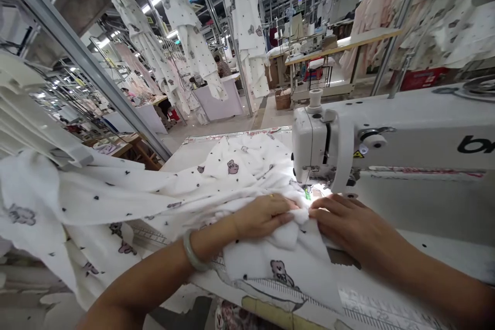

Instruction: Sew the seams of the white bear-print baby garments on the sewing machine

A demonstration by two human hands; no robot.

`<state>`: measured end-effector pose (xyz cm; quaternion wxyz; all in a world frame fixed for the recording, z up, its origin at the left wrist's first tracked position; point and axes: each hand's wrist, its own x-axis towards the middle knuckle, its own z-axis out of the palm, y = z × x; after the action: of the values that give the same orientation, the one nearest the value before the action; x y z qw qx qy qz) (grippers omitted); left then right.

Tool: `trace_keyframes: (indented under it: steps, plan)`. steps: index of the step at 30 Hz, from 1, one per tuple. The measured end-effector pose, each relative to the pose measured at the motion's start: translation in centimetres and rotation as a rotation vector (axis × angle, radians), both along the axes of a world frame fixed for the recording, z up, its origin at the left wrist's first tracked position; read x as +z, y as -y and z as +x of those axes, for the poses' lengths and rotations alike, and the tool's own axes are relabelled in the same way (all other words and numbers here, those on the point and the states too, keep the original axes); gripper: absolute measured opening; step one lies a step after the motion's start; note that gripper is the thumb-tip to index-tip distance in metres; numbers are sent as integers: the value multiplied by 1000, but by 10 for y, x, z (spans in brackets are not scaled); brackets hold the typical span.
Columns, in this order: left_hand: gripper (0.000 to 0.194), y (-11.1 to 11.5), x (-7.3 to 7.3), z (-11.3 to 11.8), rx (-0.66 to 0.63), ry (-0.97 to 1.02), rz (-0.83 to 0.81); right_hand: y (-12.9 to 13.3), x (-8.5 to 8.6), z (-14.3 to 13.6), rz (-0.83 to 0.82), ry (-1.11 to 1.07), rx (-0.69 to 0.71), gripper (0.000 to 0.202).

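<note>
White fabric printed with small bears (247, 165) lies bunched over the table and runs left to a clamp. My left hand (266, 215), with a bangle on its wrist, pinches a fold of it just left of the needle area. Close by on the right, my right hand (340, 216) has its fingers pressed together at the fabric's edge, in front of the lit presser foot. The sewing machine head (315, 144) stands right above the fingertips. The needle itself is too small to make out.
A metal pole (85, 56) slants across the left. White plastic hangers or clamps (42, 118) hold fabric at the left edge. Printed garments (245, 26) hang beyond the table. A measuring scale (371, 309) runs along the table's front. Other workstations stand behind.
</note>
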<state>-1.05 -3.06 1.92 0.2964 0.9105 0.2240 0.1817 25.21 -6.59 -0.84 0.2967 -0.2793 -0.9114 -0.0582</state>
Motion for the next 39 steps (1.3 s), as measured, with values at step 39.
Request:
trace_keyframes:
  steps: [39]
  plan:
    - [23, 40, -7, 36, 149, -417, 756, 10, 13, 27, -406, 109, 157, 32]
